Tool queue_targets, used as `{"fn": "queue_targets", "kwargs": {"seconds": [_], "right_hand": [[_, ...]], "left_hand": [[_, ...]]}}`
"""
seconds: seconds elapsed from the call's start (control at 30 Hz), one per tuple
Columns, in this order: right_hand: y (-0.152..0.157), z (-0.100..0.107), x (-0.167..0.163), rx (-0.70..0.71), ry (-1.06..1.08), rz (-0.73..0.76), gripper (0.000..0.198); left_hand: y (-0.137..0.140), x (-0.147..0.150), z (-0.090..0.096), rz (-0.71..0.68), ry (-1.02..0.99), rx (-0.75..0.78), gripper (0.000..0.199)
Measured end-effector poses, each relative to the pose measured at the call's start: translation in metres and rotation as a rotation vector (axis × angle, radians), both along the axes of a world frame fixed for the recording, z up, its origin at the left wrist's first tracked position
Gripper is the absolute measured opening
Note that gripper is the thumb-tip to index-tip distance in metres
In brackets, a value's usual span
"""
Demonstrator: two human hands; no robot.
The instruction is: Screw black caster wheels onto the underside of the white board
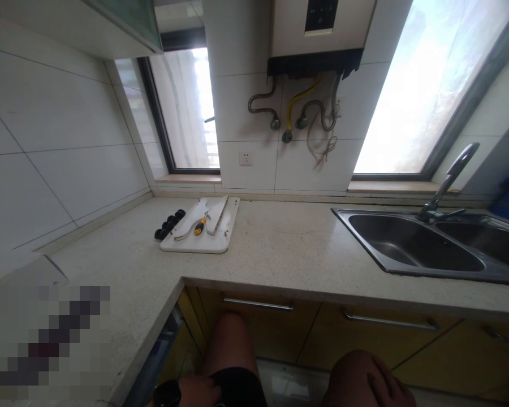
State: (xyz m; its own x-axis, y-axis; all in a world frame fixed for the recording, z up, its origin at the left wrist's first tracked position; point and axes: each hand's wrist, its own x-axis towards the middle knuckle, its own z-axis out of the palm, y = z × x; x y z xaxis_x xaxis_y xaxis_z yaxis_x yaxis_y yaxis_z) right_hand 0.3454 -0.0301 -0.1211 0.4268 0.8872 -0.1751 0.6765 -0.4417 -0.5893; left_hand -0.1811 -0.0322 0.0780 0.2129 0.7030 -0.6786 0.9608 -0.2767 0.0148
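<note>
My left hand, with a dark watch at the wrist, rests on my left thigh near the dark shorts. Its fingers lie loosely over the leg and part of the hand is cut off by the lower edge. On my right knee lies my right hand, fingers stretched out and holding nothing. Away from both hands, a white panel with rounded corners lies on the counter. It carries a yellow-and-black screwdriver, a flat white strip and a thin curved strip. Several black rounded pieces sit along its left side.
The pale countertop runs along the wall and turns left. A double steel sink with a faucet is at the right. Drawers with metal handles face my knees. A water heater hangs above. A pixelated patch covers the lower left.
</note>
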Motion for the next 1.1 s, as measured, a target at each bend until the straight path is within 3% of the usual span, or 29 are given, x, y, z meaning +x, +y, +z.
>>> {"fn": "queue_targets", "kwargs": {"seconds": [0.47, 0.67, 0.87, 1.1], "right_hand": [[-0.001, 0.002, -0.002, 0.034, -0.015, -0.01, 0.074], [0.0, -0.002, 0.0, 0.01, 0.003, -0.021, 0.078], [-0.004, 0.0, -0.002, 0.064, 0.01, -0.002, 0.077], [-0.003, 0.002, -0.004, 0.134, 0.022, 0.05, 0.077]], "left_hand": [[0.001, -0.007, 0.003, -0.061, -0.063, -0.029, 0.042], [0.002, -0.009, 0.0, -0.008, -0.104, 0.025, 0.034], [0.002, -0.008, 0.007, -0.063, -0.088, -0.033, 0.039], [0.004, 0.004, 0.003, 0.05, -0.034, -0.038, 0.029]]}}
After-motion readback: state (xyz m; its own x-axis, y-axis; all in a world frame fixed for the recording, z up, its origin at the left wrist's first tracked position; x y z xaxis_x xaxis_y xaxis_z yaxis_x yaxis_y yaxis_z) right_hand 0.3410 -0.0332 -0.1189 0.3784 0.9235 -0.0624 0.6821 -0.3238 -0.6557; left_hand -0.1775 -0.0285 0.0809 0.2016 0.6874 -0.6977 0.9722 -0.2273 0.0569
